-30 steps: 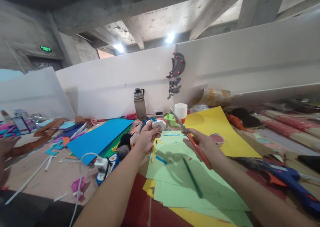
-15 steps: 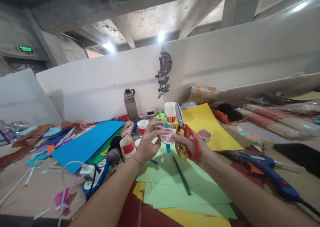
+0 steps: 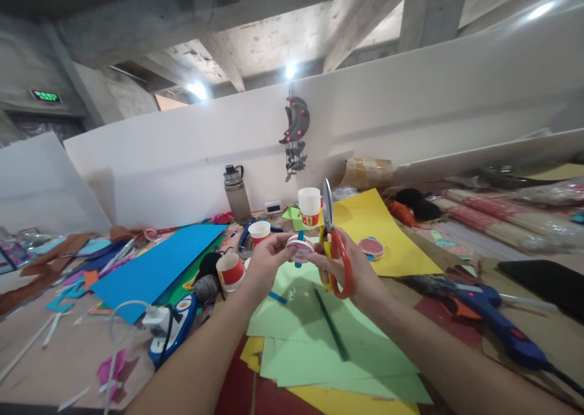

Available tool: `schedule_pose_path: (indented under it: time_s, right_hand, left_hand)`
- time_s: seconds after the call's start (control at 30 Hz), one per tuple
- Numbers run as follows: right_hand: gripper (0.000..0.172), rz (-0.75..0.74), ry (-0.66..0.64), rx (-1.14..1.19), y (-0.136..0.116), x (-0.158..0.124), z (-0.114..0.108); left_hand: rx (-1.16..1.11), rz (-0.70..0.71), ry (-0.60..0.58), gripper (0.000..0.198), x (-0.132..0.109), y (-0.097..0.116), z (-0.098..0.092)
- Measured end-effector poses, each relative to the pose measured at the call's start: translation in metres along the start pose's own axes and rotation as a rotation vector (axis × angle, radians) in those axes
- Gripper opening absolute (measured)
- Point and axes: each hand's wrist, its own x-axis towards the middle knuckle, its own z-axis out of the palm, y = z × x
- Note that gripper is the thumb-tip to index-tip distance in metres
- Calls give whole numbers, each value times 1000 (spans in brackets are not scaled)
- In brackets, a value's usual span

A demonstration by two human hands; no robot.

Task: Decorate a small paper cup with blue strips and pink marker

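Observation:
Between my hands is a small round pink-and-white disc (image 3: 300, 249) with blue strips sticking out above and below it. My left hand (image 3: 270, 258) pinches the disc's left edge. My right hand (image 3: 353, 266) has a pair of scissors (image 3: 341, 260) with red and yellow handles hooked in it, blades pointing up, and its fingertips touch the disc's right side. Below lie light green paper sheets (image 3: 314, 336) with a dark green pencil (image 3: 331, 324) across them. A second pink disc (image 3: 371, 247) rests on yellow paper to the right.
Paper cups (image 3: 230, 271) stand left of my hands, with a cup stack (image 3: 309, 205) behind. A blue glue gun (image 3: 497, 317) lies to the right. Left are blue card (image 3: 159, 263) and a power strip (image 3: 173, 330). A bottle (image 3: 236, 193) stands by the white partition.
The disc has tilted and shifted slightly left. My left fingers have closed onto its edge, and the scissors have turned a little more upright.

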Motion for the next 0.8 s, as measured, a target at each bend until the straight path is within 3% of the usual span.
schedule_pose_path:
  time_s: [0.17,0.37,0.63,0.8]
  right_hand:
    - [69,-35,7,32,-5,-2,0]
    - [75,-18,61,44,-11,-5,5]
    - [75,-43,42,60,-9,-7,5]
    - [72,-104,62,1,-8,-5,5]
  left_hand:
    - [66,22,-41,32,-3,6,2]
    - [36,5,-36,32,-3,3,6]
    - [43,57,-36,21,-3,4,2]
    - [31,55,-72,32,-6,10,9]
